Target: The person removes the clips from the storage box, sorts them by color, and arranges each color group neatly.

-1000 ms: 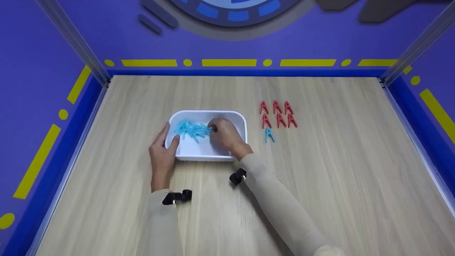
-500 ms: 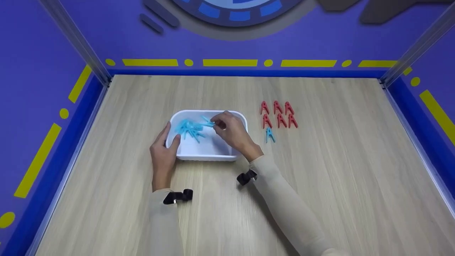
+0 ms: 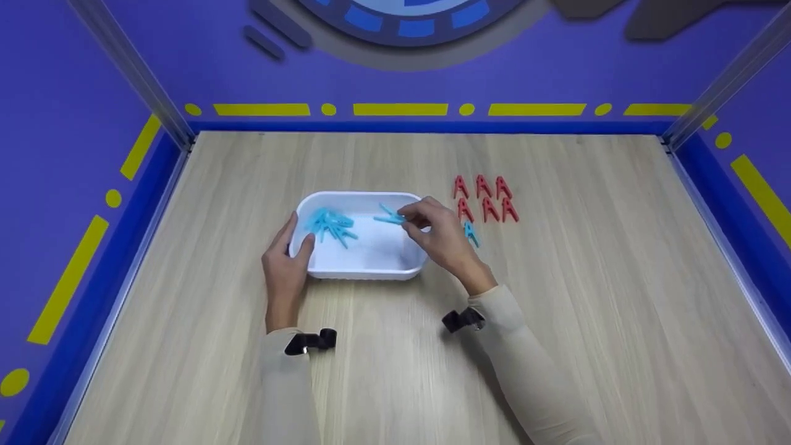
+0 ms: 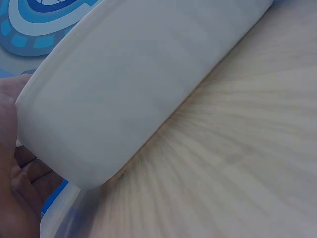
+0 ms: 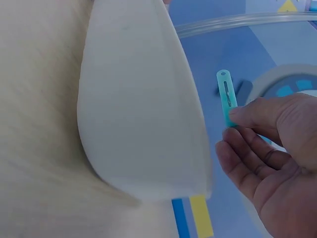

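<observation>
White tub (image 3: pixel 364 250) stands on the table (image 3: pixel 383 377), its left end gripped by the left hand (image 3: pixel 286 266). Over its right side, the right hand (image 3: pixel 442 238) pinches one end of a blue peg (image 3: pixel 392 218). Blue pegs (image 3: pixel 332 224) lie heaped inside, toward the left. Right of the tub are red pegs (image 3: pixel 489 207) in two rows of three, then a lone peg (image 3: pixel 470 232), also blue, partly behind the right hand.

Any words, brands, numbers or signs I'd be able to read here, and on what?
None: no words, labels, brands or numbers can be read in any view.
Red clothespins: shaped rather like an "A", but that is not printed.
Back wall: yellow bars, dots and a cut-off emblem, no readable lettering.
Held blue clothespin, white tub: no readable markings.
</observation>
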The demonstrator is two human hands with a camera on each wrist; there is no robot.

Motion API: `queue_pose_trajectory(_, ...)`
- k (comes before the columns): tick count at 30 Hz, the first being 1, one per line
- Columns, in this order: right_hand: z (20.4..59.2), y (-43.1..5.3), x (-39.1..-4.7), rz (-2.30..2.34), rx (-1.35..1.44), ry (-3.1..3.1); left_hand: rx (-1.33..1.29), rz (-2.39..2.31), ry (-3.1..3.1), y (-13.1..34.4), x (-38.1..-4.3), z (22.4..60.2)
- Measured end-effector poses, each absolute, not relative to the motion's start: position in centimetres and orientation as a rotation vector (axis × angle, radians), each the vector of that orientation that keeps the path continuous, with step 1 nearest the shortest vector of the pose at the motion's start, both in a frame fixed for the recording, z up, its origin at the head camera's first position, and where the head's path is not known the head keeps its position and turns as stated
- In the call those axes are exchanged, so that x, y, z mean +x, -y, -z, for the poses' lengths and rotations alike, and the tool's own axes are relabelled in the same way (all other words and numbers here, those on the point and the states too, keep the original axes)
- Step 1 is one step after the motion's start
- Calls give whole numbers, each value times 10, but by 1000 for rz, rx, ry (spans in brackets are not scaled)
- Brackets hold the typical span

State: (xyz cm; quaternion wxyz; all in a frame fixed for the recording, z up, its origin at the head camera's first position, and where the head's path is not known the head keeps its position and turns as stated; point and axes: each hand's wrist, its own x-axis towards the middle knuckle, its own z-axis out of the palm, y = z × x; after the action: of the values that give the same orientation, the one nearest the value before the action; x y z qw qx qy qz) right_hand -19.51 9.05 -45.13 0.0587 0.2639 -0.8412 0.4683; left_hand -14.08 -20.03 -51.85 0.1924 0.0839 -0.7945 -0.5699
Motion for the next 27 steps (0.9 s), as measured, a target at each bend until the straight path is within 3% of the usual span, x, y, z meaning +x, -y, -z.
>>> queue_pose_trajectory(27,453,-182,-200,-1475,431,2553,251,1638,2202,201,-141,519)
